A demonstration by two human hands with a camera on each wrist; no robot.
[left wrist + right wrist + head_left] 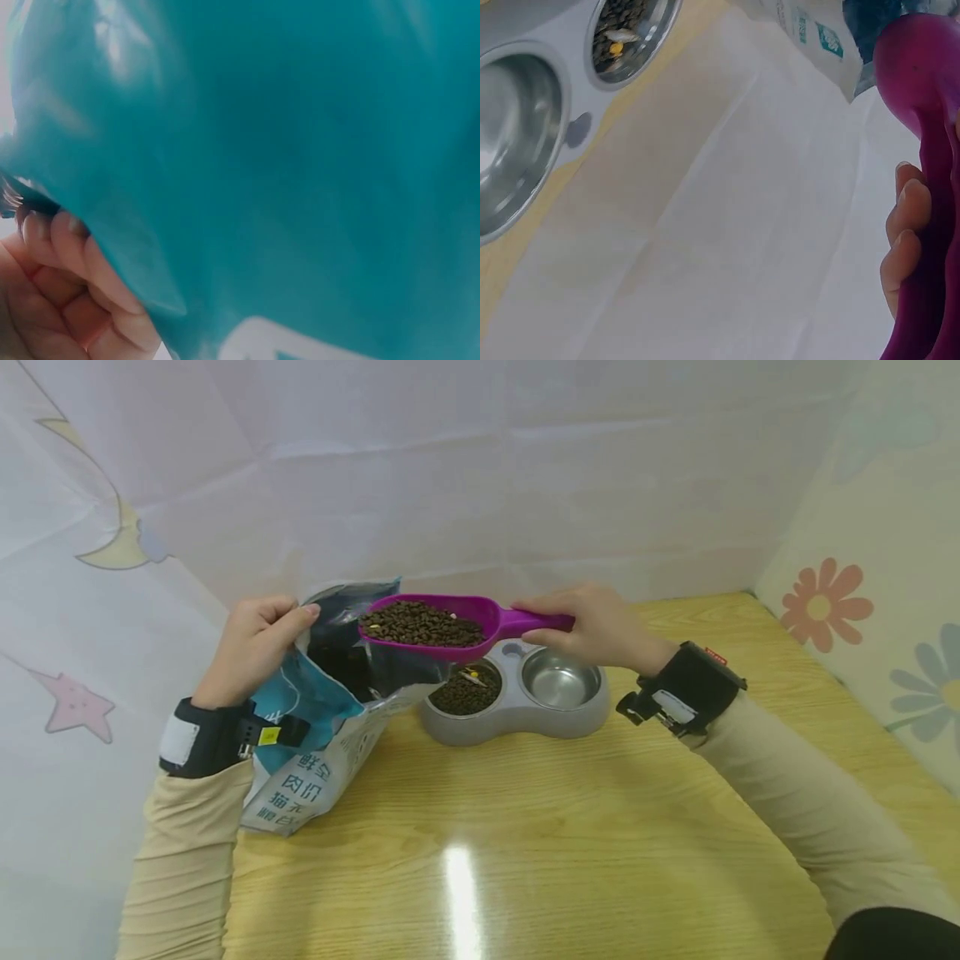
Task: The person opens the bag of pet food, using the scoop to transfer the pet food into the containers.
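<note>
My magenta plastic scoop (442, 622), heaped with brown kibble (422, 623), hangs level near the middle of the frame, its long axis running left–right with the handle pointing right into my right hand (600, 628), whose fingers are curled round that handle. The grey double pet bowl (517, 693) sits just below and slightly right of the scoop's mouth — its left well already holds kibble, the right steel one is bare. At left, my left hand (251, 647) pinches the rim of the teal and white foil food bag (322, 727), which stands on the wooden table (600, 827).
</note>
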